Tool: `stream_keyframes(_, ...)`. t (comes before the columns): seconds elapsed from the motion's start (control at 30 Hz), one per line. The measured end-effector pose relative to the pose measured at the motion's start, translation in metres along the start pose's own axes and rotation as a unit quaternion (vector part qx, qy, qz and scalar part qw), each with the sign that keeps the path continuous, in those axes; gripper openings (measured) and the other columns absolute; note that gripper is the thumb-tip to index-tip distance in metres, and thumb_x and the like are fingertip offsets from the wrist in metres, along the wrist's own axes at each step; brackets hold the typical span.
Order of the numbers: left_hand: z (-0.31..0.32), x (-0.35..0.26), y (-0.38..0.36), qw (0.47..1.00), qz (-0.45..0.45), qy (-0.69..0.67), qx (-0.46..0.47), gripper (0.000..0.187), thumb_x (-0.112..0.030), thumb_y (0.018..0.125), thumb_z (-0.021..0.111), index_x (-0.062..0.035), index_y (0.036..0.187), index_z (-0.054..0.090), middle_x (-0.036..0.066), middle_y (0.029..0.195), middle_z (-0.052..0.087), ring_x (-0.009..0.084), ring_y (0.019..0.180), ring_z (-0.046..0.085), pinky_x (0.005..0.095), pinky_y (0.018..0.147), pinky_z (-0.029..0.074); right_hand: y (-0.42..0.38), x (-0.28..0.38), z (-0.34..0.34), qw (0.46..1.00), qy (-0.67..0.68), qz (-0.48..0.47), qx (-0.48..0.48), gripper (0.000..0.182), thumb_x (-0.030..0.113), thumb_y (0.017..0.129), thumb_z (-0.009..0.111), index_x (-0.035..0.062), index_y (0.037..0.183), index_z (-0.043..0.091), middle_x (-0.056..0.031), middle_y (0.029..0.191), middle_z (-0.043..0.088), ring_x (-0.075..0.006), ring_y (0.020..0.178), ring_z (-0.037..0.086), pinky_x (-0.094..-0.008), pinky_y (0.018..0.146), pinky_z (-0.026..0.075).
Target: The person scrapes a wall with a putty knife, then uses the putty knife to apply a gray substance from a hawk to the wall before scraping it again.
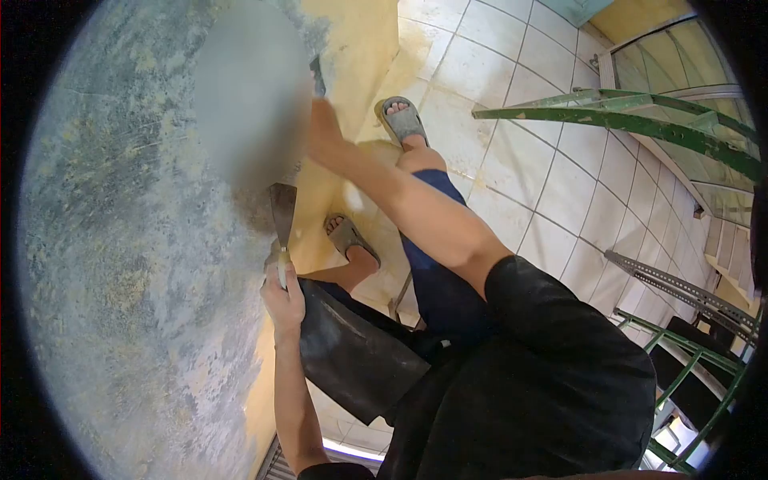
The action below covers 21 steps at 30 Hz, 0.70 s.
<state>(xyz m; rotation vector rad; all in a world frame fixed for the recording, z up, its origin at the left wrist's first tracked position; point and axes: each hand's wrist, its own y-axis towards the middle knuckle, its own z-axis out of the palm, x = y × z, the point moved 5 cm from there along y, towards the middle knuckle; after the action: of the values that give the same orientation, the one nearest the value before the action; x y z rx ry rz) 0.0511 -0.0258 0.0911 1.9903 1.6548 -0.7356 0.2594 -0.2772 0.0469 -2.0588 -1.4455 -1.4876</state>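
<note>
My left hand (284,300) is closed round the light handle of a putty knife (282,212). Its broad metal blade points up the frame, beside the mottled grey-blue wall (144,264). My right arm stretches across to the wall, and only the edge of my right hand (321,116) shows. A blurred grey oval patch covers its fingers. Just above that hand, a small dark piece (318,76) sticks out from behind the patch; I cannot make out what it is or whether the hand holds it.
Yellow paint borders the wall's right side. My sandalled feet stand on pale floor tiles (512,144). To the right are a green metal frame (632,116), a perforated metal bar (680,288) and green rails (696,352). A glazed panel (672,60) stands at the upper right.
</note>
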Motion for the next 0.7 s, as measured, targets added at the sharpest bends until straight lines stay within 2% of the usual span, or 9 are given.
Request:
stream_keyframes(0.07,-0.001,0.003,0.003,1.0,0.0,0.004,0.004,0.032,-0.02,0.097,0.051,0.001,0.119,0.059,0.023,0.085,0.066,0.029,0.076,0.066,0.036,0.07,0.048,-0.005,0.021,-0.019,0.986,0.034,0.033,0.161,0.075,-0.009,0.074,0.047,-0.0172,0.142,0.015,-0.0418,0.141,0.028,-0.0467,0.129,0.04,-0.0431,0.105,0.04)
stream_keyframes(0.17,-0.001,0.003,-0.007,1.0,-0.008,0.007,0.011,0.031,-0.019,0.096,0.051,0.0017,0.118,0.059,0.023,0.084,0.066,0.0279,0.075,0.066,0.0362,0.069,0.048,0.01,-0.013,-0.005,0.979,0.122,0.107,0.123,0.076,-0.01,0.074,0.048,-0.0164,0.142,0.014,-0.0417,0.141,0.029,-0.047,0.131,0.038,-0.0427,0.106,0.04)
stream_keyframes(0.3,-0.002,0.006,-0.003,0.999,0.03,0.009,-0.025,0.031,-0.02,0.096,0.051,0.0038,0.115,0.06,0.025,0.082,0.065,0.0316,0.074,0.066,0.0372,0.068,0.048,-0.004,0.02,-0.013,0.981,0.023,0.041,0.19,0.077,-0.01,0.074,0.047,-0.0149,0.143,0.013,-0.0417,0.141,0.029,-0.0483,0.13,0.038,-0.0427,0.107,0.038)
stream_keyframes(0.37,-0.002,0.01,-0.007,1.0,-0.006,0.029,0.011,0.032,-0.02,0.097,0.051,0.0043,0.115,0.059,0.024,0.082,0.066,0.0322,0.075,0.066,0.037,0.068,0.049,0.003,-0.007,-0.011,0.955,0.145,0.169,0.195,0.075,-0.011,0.075,0.046,-0.0139,0.143,0.014,-0.0423,0.138,0.033,-0.0499,0.128,0.04,-0.0439,0.107,0.037)
stream_keyframes(0.4,-0.002,0.013,-0.005,0.997,-0.034,0.051,0.037,0.032,-0.021,0.097,0.051,0.0049,0.115,0.059,0.024,0.083,0.066,0.0328,0.076,0.067,0.0368,0.069,0.049,-0.004,-0.009,-0.006,0.955,0.146,0.17,0.193,0.075,-0.011,0.075,0.046,-0.0139,0.143,0.014,-0.0423,0.138,0.033,-0.0499,0.128,0.04,-0.0439,0.107,0.037)
stream_keyframes(0.47,-0.005,0.014,-0.007,0.998,-0.024,0.056,0.033,0.033,-0.021,0.097,0.051,0.0049,0.116,0.059,0.024,0.084,0.066,0.0325,0.077,0.067,0.0364,0.07,0.049,-0.008,0.004,-0.005,0.998,0.043,0.033,0.022,0.073,-0.01,0.07,0.046,-0.0119,0.14,0.026,-0.0358,0.095,0.06,-0.0493,0.091,0.06,-0.053,0.076,0.048)
stream_keyframes(0.6,-0.003,0.002,-0.003,1.0,0.0,0.031,0.003,0.034,-0.022,0.097,0.05,0.0043,0.117,0.058,0.024,0.085,0.066,0.0336,0.079,0.068,0.0362,0.072,0.05,-0.001,0.001,-0.011,0.999,0.027,0.016,0.024,0.073,-0.01,0.069,0.046,-0.0119,0.14,0.026,-0.0355,0.094,0.06,-0.0492,0.091,0.06,-0.0529,0.076,0.048)
stream_keyframes(0.67,-0.003,0.005,-0.009,0.999,-0.026,0.028,0.019,0.034,-0.022,0.097,0.05,0.0037,0.118,0.058,0.024,0.086,0.066,0.0332,0.08,0.068,0.0361,0.072,0.05,0.012,-0.016,-0.005,0.986,0.087,0.133,0.057,0.072,-0.009,0.07,0.046,-0.0115,0.14,0.028,-0.0344,0.092,0.061,-0.0493,0.088,0.061,-0.0521,0.076,0.048)
stream_keyframes(0.7,-0.004,0.009,-0.011,0.999,0.009,0.041,-0.007,0.033,-0.022,0.097,0.051,0.0027,0.117,0.059,0.023,0.084,0.066,0.0326,0.078,0.068,0.0362,0.071,0.05,0.001,-0.009,0.0,0.986,0.091,0.131,0.054,0.072,-0.009,0.07,0.046,-0.0115,0.14,0.028,-0.0344,0.092,0.061,-0.0493,0.088,0.061,-0.0521,0.076,0.048)
